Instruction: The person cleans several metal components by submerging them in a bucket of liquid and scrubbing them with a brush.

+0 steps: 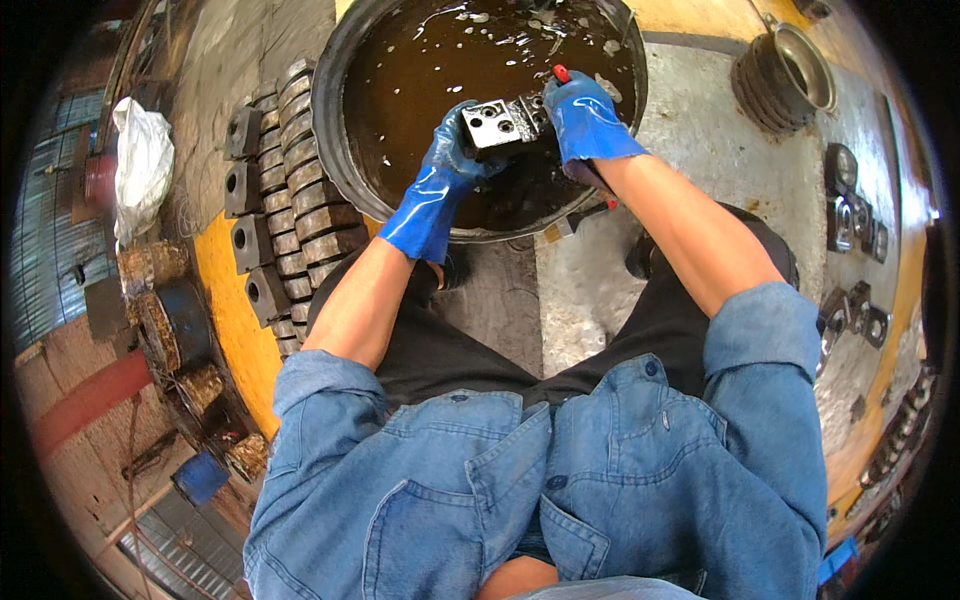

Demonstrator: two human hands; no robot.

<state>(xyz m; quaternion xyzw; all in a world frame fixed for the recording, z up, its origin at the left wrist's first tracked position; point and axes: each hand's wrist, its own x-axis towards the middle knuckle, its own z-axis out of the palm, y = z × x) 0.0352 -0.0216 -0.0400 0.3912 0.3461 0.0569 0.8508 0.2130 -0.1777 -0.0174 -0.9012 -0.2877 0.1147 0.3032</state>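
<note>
Left hand (455, 150) clamps metal block (494, 125) above tub (328, 120) of brown liquid. Right hand (588, 115) grips red-tipped tool (562, 73) at block's right end. Block markings: can't tell.

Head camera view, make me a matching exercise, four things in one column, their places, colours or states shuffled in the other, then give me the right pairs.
Column one:
1. Metal block
2. Round tub
3. Rubber gloves
4. Crumpled bundle

Column two:
A. White, at the picture's left
B. Holding brown liquid
C. Gripped by the left hand
D. Blue

Right pairs: 1-C, 2-B, 3-D, 4-A
</note>
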